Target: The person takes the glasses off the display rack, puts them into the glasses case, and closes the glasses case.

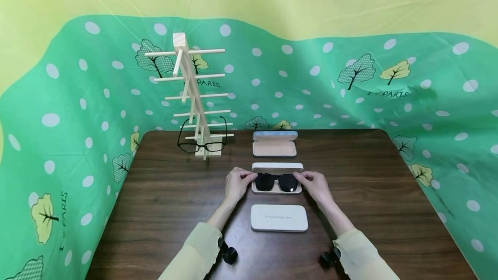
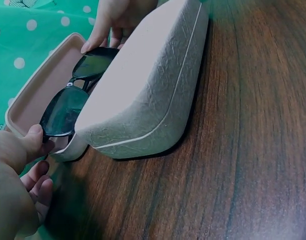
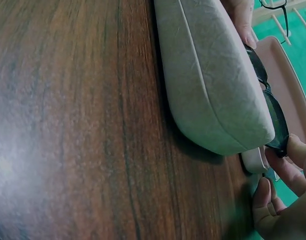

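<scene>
Dark-lensed sunglasses (image 1: 266,182) are held over an open white glasses case (image 1: 277,167), overlapping its inside in the head view. My left hand (image 1: 236,183) pinches their left end between thumb and fingers. At the opposite end, my right hand (image 1: 317,186) pinches the other corner of the frame. The left wrist view shows the sunglasses (image 2: 65,111) tilted at the pale-lined case, with its raised lid (image 2: 40,82) behind them. In the right wrist view, the thumb and fingers (image 3: 298,150) grip the frame's corner. A closed white case (image 1: 279,218) lies nearest me, in front of the open one.
Behind the white case sits an open blue case (image 1: 274,148) with a pink lining. A wooden peg rack (image 1: 190,72) stands at the back left, with black-framed glasses (image 1: 200,147) on a low peg. Patterned green cloth (image 1: 311,85) hangs around the brown table (image 1: 362,167).
</scene>
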A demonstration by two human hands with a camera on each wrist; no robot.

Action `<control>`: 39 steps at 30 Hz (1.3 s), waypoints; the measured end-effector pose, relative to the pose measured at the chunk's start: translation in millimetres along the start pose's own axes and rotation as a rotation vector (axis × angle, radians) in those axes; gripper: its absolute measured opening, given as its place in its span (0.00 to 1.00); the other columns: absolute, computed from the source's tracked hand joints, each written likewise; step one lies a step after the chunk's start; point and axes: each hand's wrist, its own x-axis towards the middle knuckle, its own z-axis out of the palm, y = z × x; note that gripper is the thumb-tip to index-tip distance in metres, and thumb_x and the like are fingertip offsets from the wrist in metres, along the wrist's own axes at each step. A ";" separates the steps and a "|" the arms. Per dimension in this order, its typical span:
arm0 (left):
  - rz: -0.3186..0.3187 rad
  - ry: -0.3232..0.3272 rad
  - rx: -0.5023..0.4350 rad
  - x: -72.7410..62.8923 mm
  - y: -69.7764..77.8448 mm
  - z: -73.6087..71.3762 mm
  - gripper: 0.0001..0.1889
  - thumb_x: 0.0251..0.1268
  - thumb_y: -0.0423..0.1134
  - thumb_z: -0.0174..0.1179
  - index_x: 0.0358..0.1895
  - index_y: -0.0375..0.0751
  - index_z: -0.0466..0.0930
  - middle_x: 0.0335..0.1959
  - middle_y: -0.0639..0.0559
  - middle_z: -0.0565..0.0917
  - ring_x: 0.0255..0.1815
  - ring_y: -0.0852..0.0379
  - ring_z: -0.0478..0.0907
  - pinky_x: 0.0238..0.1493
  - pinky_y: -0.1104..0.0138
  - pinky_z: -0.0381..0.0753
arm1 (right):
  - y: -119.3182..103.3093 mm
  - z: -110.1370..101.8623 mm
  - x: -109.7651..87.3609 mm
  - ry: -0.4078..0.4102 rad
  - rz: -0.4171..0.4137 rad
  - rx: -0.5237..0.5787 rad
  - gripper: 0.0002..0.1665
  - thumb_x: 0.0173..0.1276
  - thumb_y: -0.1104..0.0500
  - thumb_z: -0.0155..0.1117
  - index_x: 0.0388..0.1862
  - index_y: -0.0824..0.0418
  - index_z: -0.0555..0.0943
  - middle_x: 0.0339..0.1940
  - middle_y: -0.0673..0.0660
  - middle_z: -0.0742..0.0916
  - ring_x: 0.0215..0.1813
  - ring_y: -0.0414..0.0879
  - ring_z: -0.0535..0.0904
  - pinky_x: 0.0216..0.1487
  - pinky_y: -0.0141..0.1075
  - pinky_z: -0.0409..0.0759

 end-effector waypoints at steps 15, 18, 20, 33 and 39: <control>-0.031 0.082 0.062 1.5 -1.3 5.7 0.07 0.57 0.45 0.76 0.32 0.47 0.94 0.35 0.52 0.88 0.43 0.52 0.85 0.44 0.60 0.81 | 2.1 1.5 5.9 0.039 -0.001 -0.039 0.21 0.70 0.44 0.71 0.36 0.62 0.89 0.33 0.53 0.87 0.40 0.47 0.76 0.41 0.34 0.71; -0.045 0.080 0.056 1.7 -0.9 5.3 0.07 0.57 0.46 0.76 0.31 0.47 0.94 0.35 0.52 0.88 0.44 0.52 0.85 0.44 0.60 0.81 | 2.1 1.6 5.8 0.051 0.001 -0.034 0.20 0.70 0.45 0.71 0.37 0.62 0.89 0.37 0.56 0.89 0.42 0.48 0.77 0.42 0.34 0.71; -0.057 0.070 0.048 1.8 0.4 4.3 0.08 0.57 0.47 0.76 0.31 0.48 0.94 0.36 0.52 0.88 0.45 0.51 0.85 0.45 0.59 0.81 | 2.3 1.8 5.8 0.055 0.010 -0.035 0.20 0.69 0.45 0.72 0.38 0.62 0.89 0.39 0.57 0.90 0.43 0.48 0.78 0.42 0.33 0.72; -0.104 0.071 0.020 2.7 2.4 2.9 0.09 0.56 0.49 0.77 0.30 0.50 0.93 0.35 0.52 0.87 0.41 0.53 0.83 0.41 0.61 0.78 | 2.1 -0.2 6.0 0.035 0.076 0.054 0.22 0.69 0.47 0.72 0.45 0.66 0.88 0.46 0.61 0.89 0.39 0.39 0.79 0.37 0.28 0.81; -0.113 0.065 0.013 3.2 2.6 1.7 0.09 0.55 0.50 0.77 0.31 0.50 0.92 0.32 0.53 0.84 0.35 0.60 0.78 0.36 0.67 0.74 | 1.5 -1.3 6.0 0.004 0.106 0.110 0.20 0.71 0.52 0.71 0.49 0.69 0.86 0.49 0.64 0.88 0.37 0.38 0.81 0.35 0.29 0.85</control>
